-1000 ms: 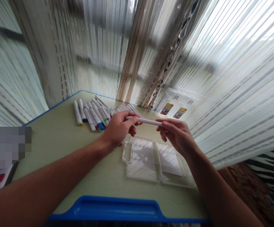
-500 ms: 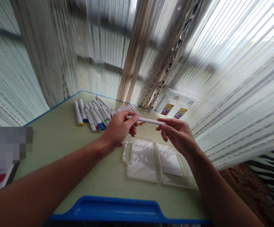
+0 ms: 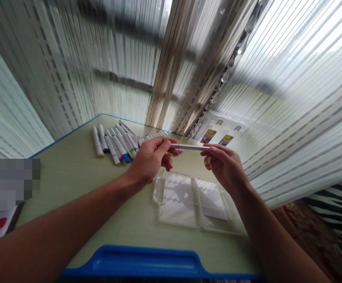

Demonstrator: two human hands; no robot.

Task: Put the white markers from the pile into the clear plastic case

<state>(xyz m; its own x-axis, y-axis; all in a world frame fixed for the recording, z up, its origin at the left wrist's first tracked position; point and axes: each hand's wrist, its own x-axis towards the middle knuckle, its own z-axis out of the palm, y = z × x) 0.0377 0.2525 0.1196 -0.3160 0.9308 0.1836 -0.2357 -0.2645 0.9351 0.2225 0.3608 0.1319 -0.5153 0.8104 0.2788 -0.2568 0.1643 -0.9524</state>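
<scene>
Holds a slim white marker [image 3: 190, 147] about level, raised over the desk [image 3: 124, 232]; clamps its left end in the fingers of the left hand [image 3: 151, 155] and its right end in the fingers of the right hand [image 3: 227, 161]; has an open clear case [image 3: 197, 200] nearer, other markers [image 3: 122, 143] heaped at far left, and a clear labelled container [image 3: 218, 131] at far right.

The left hand [image 3: 155, 152] and right hand [image 3: 225, 162] conceal both ends of the marker [image 3: 190, 147]. The left hand also obscures part of the marker pile [image 3: 119, 144]. Print on the labels [image 3: 208, 136] is illegible.
</scene>
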